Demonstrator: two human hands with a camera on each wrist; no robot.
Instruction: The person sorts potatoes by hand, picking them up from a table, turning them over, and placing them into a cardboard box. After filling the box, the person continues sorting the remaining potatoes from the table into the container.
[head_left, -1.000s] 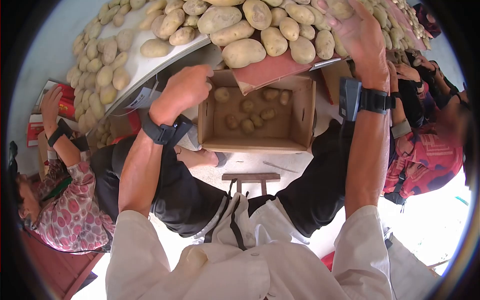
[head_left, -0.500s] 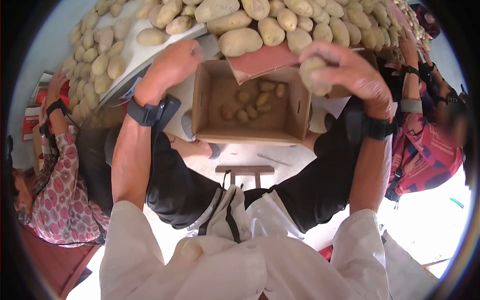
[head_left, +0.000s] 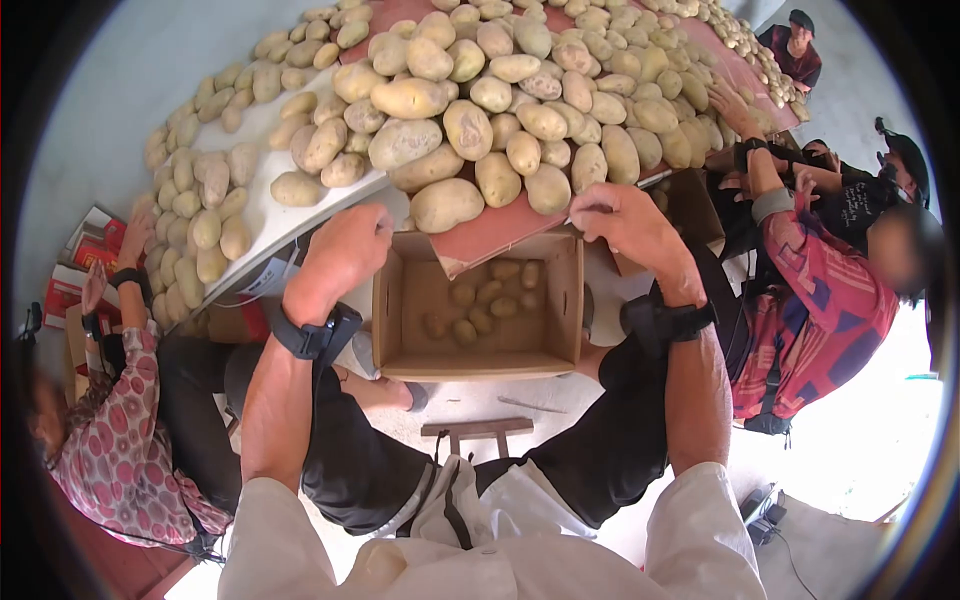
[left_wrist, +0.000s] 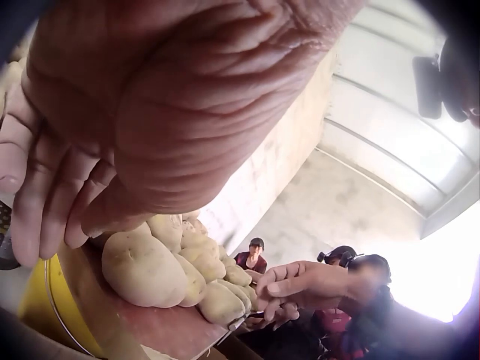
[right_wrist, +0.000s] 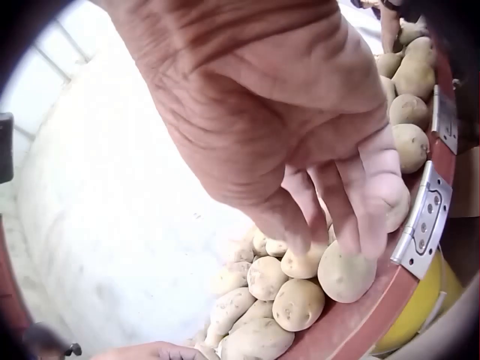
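Potatoes (head_left: pixel 467 130) lie heaped on a red board (head_left: pixel 490 232), whose corner juts over an open cardboard box (head_left: pixel 475 363). Several smaller potatoes (head_left: pixel 480 320) rest inside the box. My left hand (head_left: pixel 345 255), loosely bent and empty, hovers above the box's left side; its relaxed fingers also show in the left wrist view (left_wrist: pixel 60 180). My right hand (head_left: pixel 635 235) is by the board's right front edge, no potato visible in it. In the right wrist view its loosely bent fingers overlap a potato (right_wrist: pixel 346 274); contact cannot be told.
More potatoes lie on a white surface (head_left: pixel 270 215) at the left. Metal hinges (right_wrist: pixel 424 221) line the red board's edge. People sit at both sides, one in a patterned shirt (head_left: pixel 120 450), and another reaches to the pile at right. A wooden stool (head_left: pixel 477 428) is below the box.
My right hand came down from the pile holding a potato, which is now out of it, and moved left to the board's edge. My left hand stayed near the box. The head view shifted.
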